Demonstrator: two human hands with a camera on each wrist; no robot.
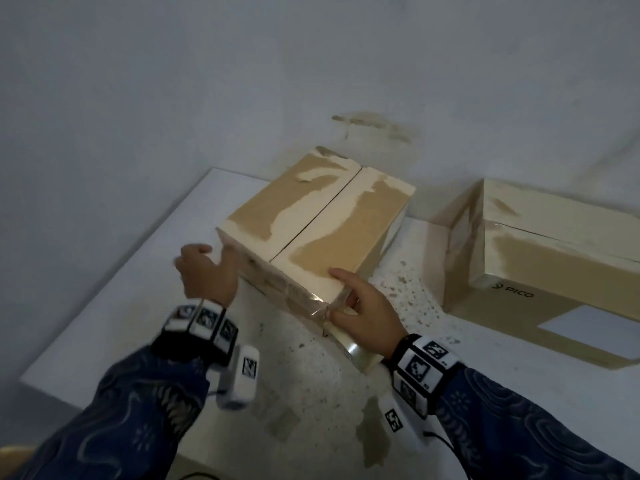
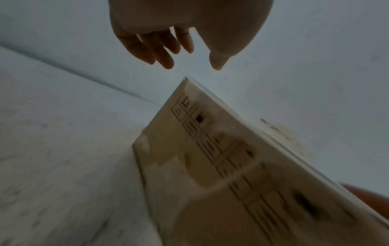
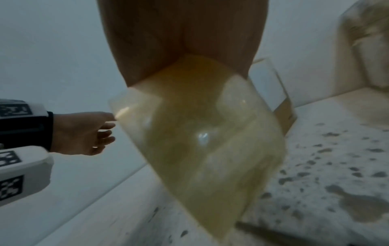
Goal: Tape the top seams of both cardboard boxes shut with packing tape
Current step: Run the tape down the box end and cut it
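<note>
Cardboard fills the middle of my head view: the nearer box [image 1: 311,230] sits skewed on the white table [image 1: 104,299], one corner turned toward me, its top seam [image 1: 313,223] running as a dark open line from the near edge to the far one. I see no tape along that seam. My right hand [image 1: 363,313] is at the near right corner of this box, forefinger laid flat on the top flap, the other fingers curled round the tape roll [image 1: 356,348], which hangs below the box edge. A clear strip of tape [image 1: 317,301] runs from the roll onto the box's front face near that corner. In the right wrist view the roll [image 3: 200,133] blocks most of the frame, yellowish and blurred.

My left hand [image 1: 207,271] is at the near left corner, thumb against the box edge; the left wrist view shows its fingers [image 2: 160,48] loosely curled and spread, holding nothing, just above the corner of the box [image 2: 221,158].

The second box [image 1: 540,268] stands well apart to the right, against the wall, with clear tape visible on its near left corner and a white label on its side. Between the two boxes lies a bare, speckled strip of tabletop. The table's left edge falls away close beside my left wrist, and a wall rises behind.
</note>
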